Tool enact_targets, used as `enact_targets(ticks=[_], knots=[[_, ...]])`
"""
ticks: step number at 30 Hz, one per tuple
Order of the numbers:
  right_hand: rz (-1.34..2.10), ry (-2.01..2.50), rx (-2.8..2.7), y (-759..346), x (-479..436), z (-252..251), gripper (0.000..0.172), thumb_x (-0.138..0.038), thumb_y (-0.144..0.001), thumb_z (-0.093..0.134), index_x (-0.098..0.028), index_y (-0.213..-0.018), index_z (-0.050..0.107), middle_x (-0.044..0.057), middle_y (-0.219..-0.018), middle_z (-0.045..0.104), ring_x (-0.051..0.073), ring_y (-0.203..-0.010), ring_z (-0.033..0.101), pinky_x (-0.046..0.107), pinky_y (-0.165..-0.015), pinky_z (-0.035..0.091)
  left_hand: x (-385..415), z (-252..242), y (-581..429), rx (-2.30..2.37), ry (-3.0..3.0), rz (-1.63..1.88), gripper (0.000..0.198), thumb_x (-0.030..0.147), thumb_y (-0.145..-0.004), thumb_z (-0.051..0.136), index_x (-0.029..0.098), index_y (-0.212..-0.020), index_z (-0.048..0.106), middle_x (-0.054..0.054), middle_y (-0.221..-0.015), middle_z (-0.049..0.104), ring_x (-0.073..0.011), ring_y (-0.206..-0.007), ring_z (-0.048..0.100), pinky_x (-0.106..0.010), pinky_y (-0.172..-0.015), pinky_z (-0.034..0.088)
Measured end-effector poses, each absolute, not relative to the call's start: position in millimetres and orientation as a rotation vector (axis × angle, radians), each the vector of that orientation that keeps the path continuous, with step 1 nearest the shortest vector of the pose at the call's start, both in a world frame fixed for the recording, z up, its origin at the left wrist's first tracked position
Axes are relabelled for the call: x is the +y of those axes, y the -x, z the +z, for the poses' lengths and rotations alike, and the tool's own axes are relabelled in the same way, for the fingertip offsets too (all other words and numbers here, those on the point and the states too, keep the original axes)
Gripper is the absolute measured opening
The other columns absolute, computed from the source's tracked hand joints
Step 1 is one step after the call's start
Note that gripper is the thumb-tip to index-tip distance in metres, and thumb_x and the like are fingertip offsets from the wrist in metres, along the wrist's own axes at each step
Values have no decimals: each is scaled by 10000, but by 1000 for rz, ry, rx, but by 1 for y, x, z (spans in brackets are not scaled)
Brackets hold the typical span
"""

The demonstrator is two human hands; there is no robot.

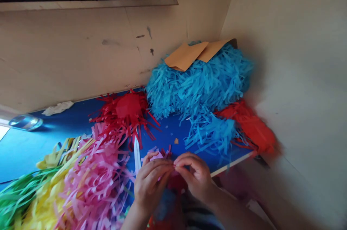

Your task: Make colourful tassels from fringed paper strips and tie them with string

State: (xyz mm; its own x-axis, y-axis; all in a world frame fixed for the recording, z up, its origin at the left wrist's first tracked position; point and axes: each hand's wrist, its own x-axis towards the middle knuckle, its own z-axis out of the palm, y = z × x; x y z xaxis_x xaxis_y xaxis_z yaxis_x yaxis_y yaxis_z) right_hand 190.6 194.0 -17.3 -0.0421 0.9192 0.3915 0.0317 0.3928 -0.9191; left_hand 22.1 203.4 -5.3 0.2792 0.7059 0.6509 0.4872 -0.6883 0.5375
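My left hand [151, 179] and my right hand [197, 176] meet at the fingertips, low in the centre of the view. Both are closed in a pinch on a small reddish-pink bit of tissue paper [174, 165], mostly hidden by the fingers. Pink fringed paper [156, 154] shows just behind my left hand's fingers. Left of that hand lies a heap of pink fringed tissue paper [94, 176]. Below the hands, red and blue paper near my lap is blurred.
On the blue table [159, 136] are red fringe [128, 105], blue fringe [197, 82] topped by brown paper pieces [187, 56], orange-red fringe [255, 125], yellow fringe [48, 201], green fringe [18, 194] and a clear glass [25, 122]. A wall shelf [94, 4] hangs above.
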Motion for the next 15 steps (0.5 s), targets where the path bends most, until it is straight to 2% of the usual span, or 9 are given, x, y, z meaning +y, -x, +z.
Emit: enact_targets(ticks=[9,12,15], knots=[[849,932,-1429,-186,193,-20,75,-155,-896,630,-216,-854,645,20,-843,696,147,-807,664,258,-763,528,202,-4,-29,1167,-2329,1304,111,105,-858,617,214,-878,622,-4,-827,730,-138,-793,682,-327,-881,508],[810,926,-1479,-183,191,-17,70,-168,-906,629,-217,-857,640,15,-840,694,140,-810,661,249,-772,520,202,-6,-32,1258,-2271,1283,51,176,-866,620,215,-834,620,-15,-808,716,-139,-767,682,-250,-740,544],[693,941,-1596,-205,199,-15,53,-271,-905,656,-220,-892,651,36,-925,707,166,-887,664,278,-824,516,202,-8,-24,1316,-2254,1278,120,233,-884,595,224,-771,635,-5,-752,707,-118,-660,682,-178,-595,528]])
